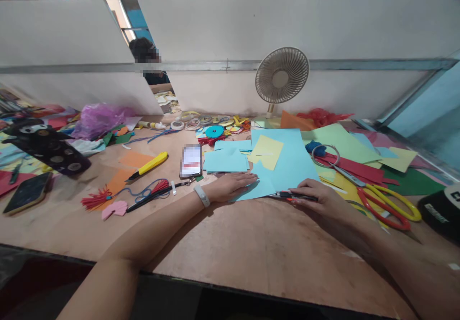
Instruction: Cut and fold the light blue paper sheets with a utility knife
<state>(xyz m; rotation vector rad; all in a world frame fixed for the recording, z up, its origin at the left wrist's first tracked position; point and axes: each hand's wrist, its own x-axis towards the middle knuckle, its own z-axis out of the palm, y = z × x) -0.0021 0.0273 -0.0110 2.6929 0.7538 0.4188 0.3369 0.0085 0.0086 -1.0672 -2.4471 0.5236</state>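
On the tabletop (230, 243) I see my left hand (230, 186) flat on the big paper sheet (287, 164) near the middle, my right hand (319, 199) just right of it, gripping a pen (293, 195). Scissors (384, 202) lie further right, a phone (190, 161) and utility knife (149, 165) left, a fan (282, 76) at the back edge.

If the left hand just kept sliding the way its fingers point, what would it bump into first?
The left hand lies flat on the light blue sheet, fingers pointing right. Going on, it would probably first meet the right hand and the pen-like tool it holds.
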